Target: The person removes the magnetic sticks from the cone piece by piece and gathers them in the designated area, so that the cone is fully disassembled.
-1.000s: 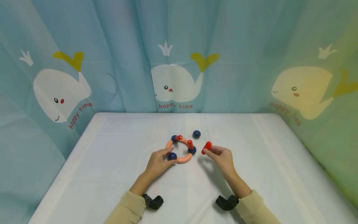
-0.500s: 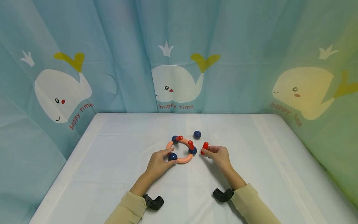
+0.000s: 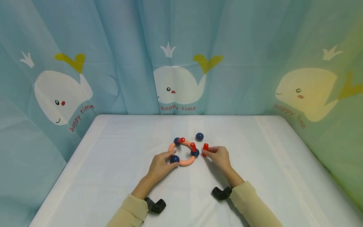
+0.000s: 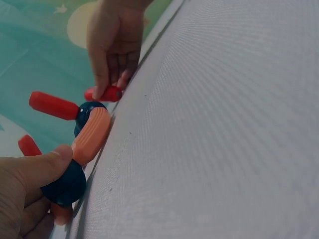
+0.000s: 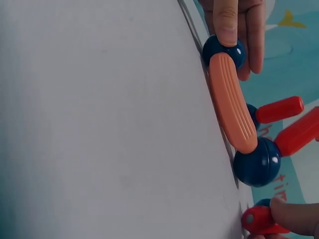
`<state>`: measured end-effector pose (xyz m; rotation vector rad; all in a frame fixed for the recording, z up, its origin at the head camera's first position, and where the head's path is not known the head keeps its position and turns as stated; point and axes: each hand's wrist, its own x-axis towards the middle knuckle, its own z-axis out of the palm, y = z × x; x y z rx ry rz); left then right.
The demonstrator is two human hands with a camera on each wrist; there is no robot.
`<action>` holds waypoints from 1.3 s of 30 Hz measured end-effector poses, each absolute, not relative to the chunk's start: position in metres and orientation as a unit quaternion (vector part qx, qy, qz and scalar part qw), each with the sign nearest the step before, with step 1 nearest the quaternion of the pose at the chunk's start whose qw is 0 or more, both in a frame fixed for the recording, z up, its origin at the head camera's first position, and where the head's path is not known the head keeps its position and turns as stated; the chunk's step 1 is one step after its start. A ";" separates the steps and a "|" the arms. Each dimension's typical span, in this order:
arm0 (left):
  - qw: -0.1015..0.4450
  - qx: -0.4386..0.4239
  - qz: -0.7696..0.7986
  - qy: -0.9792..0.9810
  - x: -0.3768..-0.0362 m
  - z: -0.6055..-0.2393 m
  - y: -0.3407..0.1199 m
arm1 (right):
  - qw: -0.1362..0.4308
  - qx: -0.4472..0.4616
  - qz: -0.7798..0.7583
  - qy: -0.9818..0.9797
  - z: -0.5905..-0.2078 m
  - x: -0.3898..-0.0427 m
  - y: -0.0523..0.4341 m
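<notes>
The left hand (image 3: 161, 164) rests on the white surface (image 3: 113, 164) with its thumb and fingers curled round a dark blue ball (image 3: 174, 158) at the near end of an orange ring toy (image 3: 183, 153). That ring lies flat near the middle of the surface, made of curved orange pieces joined by blue balls, with two short red pegs (image 3: 193, 147) standing up from it. The right hand (image 3: 219, 156) sits just to the right of the ring, its fingertips pinching a loose red peg (image 3: 205, 148) held close beside the ring's right-hand ball (image 3: 195, 153); whether they touch I cannot tell. A separate blue ball (image 3: 199, 136) lies alone just behind the ring. Whale-print curtains (image 3: 175, 78) hang around the back and sides.
</notes>
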<state>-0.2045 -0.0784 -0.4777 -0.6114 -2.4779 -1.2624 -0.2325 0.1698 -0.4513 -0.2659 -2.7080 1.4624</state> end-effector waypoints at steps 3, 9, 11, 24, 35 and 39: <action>0.145 -0.212 -0.438 -0.861 -0.204 -0.477 -0.078 | 0.040 -0.083 0.466 -0.880 -0.452 -0.232 0.168; 0.143 -0.208 -0.436 -0.864 -0.204 -0.477 -0.078 | 0.052 -0.095 0.447 -0.888 -0.452 -0.233 0.164; 0.143 -0.207 -0.436 -0.864 -0.204 -0.477 -0.078 | 0.051 -0.097 0.441 -0.891 -0.451 -0.233 0.162; 0.145 -0.210 -0.436 -0.863 -0.204 -0.478 -0.079 | 0.058 -0.074 0.383 -0.919 -0.447 -0.236 0.159; 0.146 -0.209 -0.431 -0.865 -0.202 -0.476 -0.079 | 0.034 -0.082 0.364 -0.927 -0.443 -0.231 0.157; 0.145 -0.209 -0.422 -0.870 -0.203 -0.475 -0.079 | 0.036 -0.068 0.354 -0.932 -0.440 -0.231 0.158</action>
